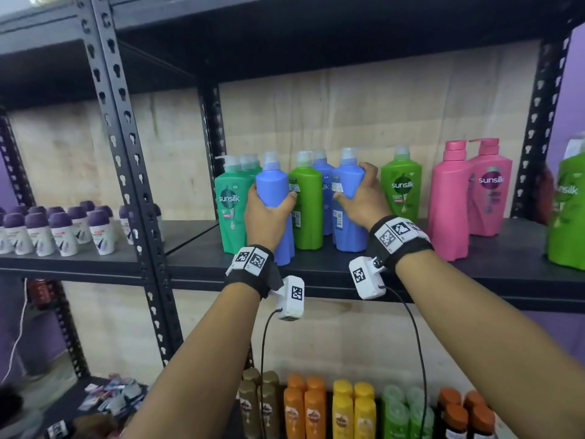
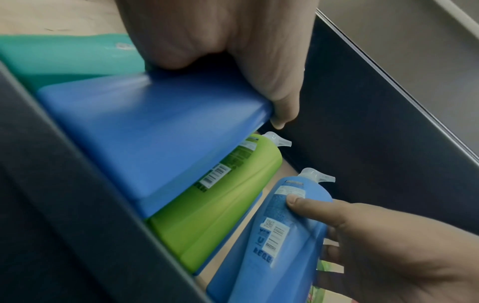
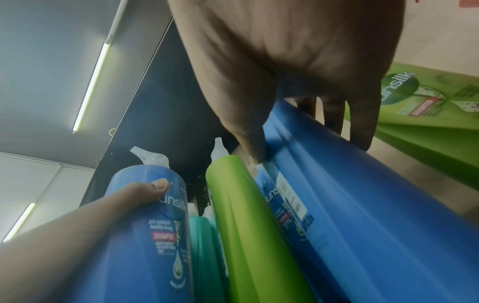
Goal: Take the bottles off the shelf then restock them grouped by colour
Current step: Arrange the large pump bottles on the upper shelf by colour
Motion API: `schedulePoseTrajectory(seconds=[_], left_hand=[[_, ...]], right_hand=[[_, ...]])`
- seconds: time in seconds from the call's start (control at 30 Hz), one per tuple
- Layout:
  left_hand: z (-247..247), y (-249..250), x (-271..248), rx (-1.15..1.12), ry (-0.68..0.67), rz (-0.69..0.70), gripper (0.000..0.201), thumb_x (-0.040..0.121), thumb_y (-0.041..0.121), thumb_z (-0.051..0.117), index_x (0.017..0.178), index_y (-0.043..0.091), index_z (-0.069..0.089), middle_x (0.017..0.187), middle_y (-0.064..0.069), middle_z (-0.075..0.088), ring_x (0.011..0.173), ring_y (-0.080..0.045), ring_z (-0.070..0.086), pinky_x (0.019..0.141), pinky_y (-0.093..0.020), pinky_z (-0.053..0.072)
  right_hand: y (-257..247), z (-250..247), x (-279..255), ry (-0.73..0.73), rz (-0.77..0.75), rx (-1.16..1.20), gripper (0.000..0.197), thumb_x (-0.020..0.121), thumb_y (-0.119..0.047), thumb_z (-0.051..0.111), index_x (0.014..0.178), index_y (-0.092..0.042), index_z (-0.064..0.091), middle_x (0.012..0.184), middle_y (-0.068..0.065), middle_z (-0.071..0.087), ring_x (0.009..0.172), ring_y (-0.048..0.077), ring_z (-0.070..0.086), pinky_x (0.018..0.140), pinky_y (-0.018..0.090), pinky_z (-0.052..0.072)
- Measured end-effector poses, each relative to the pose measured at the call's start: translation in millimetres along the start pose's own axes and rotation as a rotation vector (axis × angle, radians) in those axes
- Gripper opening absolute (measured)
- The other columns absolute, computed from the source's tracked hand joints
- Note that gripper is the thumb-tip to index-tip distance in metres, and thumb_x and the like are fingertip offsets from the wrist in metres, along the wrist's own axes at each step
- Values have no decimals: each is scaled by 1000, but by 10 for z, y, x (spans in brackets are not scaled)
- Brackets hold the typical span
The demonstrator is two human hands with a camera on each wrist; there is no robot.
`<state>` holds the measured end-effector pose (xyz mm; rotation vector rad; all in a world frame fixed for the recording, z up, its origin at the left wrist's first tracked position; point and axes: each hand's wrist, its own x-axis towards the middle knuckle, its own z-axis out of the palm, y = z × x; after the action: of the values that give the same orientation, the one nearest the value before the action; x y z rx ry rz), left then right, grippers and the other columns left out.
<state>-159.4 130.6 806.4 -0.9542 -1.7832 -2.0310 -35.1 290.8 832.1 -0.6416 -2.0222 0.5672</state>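
Tall pump bottles stand on the black middle shelf (image 1: 348,264). My left hand (image 1: 269,207) grips a blue bottle (image 1: 273,188) near the shelf's front, thumb on its right side; it shows as the blue bottle (image 2: 155,131) in the left wrist view. My right hand (image 1: 361,191) grips another blue bottle (image 1: 348,179), also seen as the blue bottle (image 3: 362,205). A lime green bottle (image 1: 305,198) stands between them. Teal bottles (image 1: 231,204) stand left, a third blue bottle (image 1: 324,175) behind. A green bottle (image 1: 401,185) and two pink bottles (image 1: 468,191) stand to the right.
Small purple-capped bottles (image 1: 63,229) fill the left shelf bay. Another lime green bottle (image 1: 566,210) stands at the far right edge. The lower shelf holds rows of brown, orange, yellow and green bottles (image 1: 348,407). Black perforated uprights (image 1: 126,147) frame the bays.
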Motion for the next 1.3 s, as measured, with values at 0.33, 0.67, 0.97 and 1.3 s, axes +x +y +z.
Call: schedulePoseTrajectory(seconds=[0.33, 0.67, 0.97, 1.3], left_hand=[[-1, -71, 37, 5, -8, 15, 47, 83, 39, 81, 117, 22, 54, 105, 1, 67, 88, -14, 65, 73, -28, 50], [28, -148, 73, 7, 5, 42, 41, 83, 36, 81, 110, 24, 52, 96, 7, 63, 80, 0, 60, 60, -5, 41], [41, -168, 79, -13, 3, 54, 40, 83, 37, 81, 107, 26, 51, 93, 12, 61, 76, 8, 59, 61, -4, 40], [32, -164, 76, -43, 0, 69, 42, 82, 38, 83, 106, 25, 51, 92, 11, 61, 76, 3, 58, 62, -7, 42]], right_hand=[[-184, -191, 28, 269, -106, -11, 24, 90, -19, 62, 110, -7, 67, 120, 17, 55, 103, 34, 60, 96, 34, 47], [-610, 23, 32, -23, -167, -241, 36, 97, -32, 56, 125, -9, 64, 122, 11, 67, 117, 29, 59, 91, 37, 47], [-622, 446, 225, -293, 9, -245, 72, 100, -47, 54, 157, -14, 24, 145, 22, 48, 124, 40, 56, 96, 42, 50], [-645, 380, 163, -246, 12, -147, 74, 99, -38, 62, 153, -8, 21, 136, 22, 57, 121, 38, 59, 90, 39, 50]])
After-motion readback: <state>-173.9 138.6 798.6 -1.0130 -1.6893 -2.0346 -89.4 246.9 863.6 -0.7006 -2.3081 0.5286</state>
